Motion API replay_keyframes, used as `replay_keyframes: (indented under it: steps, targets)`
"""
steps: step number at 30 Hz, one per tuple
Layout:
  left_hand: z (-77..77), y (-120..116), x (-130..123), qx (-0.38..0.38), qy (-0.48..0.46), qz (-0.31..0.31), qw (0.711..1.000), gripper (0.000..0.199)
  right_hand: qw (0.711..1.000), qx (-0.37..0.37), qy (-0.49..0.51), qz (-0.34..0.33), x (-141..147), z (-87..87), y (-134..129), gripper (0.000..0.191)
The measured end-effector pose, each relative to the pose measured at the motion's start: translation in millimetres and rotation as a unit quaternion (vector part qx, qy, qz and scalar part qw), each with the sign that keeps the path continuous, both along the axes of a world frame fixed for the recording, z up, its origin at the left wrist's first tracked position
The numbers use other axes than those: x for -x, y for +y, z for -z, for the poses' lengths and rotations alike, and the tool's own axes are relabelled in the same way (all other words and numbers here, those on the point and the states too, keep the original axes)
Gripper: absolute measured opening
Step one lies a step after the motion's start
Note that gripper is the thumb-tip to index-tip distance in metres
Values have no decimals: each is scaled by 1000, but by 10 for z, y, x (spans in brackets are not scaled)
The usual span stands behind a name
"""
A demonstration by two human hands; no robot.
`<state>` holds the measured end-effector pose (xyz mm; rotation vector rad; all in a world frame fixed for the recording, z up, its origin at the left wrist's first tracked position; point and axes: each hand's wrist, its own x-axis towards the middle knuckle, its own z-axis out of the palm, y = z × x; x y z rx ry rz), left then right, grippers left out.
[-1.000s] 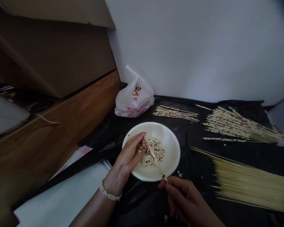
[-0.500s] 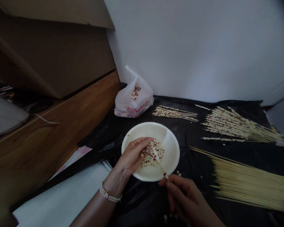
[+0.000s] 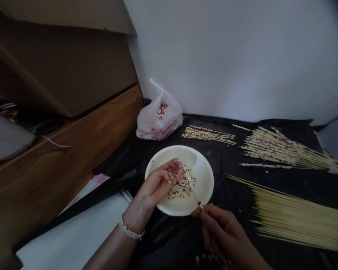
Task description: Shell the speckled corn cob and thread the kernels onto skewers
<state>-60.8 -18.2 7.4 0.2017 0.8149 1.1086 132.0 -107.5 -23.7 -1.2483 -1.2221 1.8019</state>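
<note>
A white oval bowl [image 3: 205, 176] holds a heap of small cream and dark-red kernel-like pieces [image 3: 183, 187]. Over its left side my left hand [image 3: 160, 183] is cupped palm up, the thumb apart from the fingers, with a few of these pieces resting in it. At the bowl's near right rim my right hand [image 3: 225, 228] pinches a skewer [image 3: 198, 202] threaded with the same pieces. The skewer slants up over the heap, and its tip is hard to make out against it. More pieces lie below my right hand, partly hidden by it.
Behind the bowl stands a tied plastic bag [image 3: 160, 120] of similar pieces. Threaded skewers lie in a small group [image 3: 205, 134] and a larger pile [image 3: 276, 146]. Bare skewers [image 3: 298, 213] are spread at right on black plastic sheeting [image 3: 163, 240]. A cardboard box [image 3: 73, 67] is at left.
My left fingers have opened from a pinch near the skewer's upper end into a cupped palm. My right hand, with the skewer, has shifted slightly right.
</note>
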Motion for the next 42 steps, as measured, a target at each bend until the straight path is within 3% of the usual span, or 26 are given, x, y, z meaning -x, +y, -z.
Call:
replay_keyframes:
  steps: [2, 4, 10, 14, 21, 29, 35, 42]
  targets:
    - [4, 12, 18, 7, -7, -5, 1000, 76, 1000, 6, 1, -6, -5, 6, -3, 55]
    - [10, 27, 26, 27, -20, -19, 999, 79, 1000, 11, 1, -7, -4, 16, -9, 55]
    - [35, 111, 45, 113, -68, -88, 987, 35, 1000, 13, 0, -14, -6, 43, -2, 57]
    - [29, 121, 51, 127, -74, -76, 986, 37, 1000, 3, -1, -11, -16, 71, 2, 54]
    - [11, 76, 5, 105, -71, -78, 989, 43, 1000, -3, 0, -15, 1, 30, -6, 55]
    - [-22, 78, -5, 83, -82, -97, 988, 29, 999, 16, 6, -34, 12, 12, -23, 54]
    - [23, 62, 7, 33, -29, -106, 993, 19, 999, 31, 7, -42, 25, -1, -18, 56]
    - [25, 68, 2, -10, 41, -116, 992, 21, 997, 48, -1, -55, 38, -28, -45, 57]
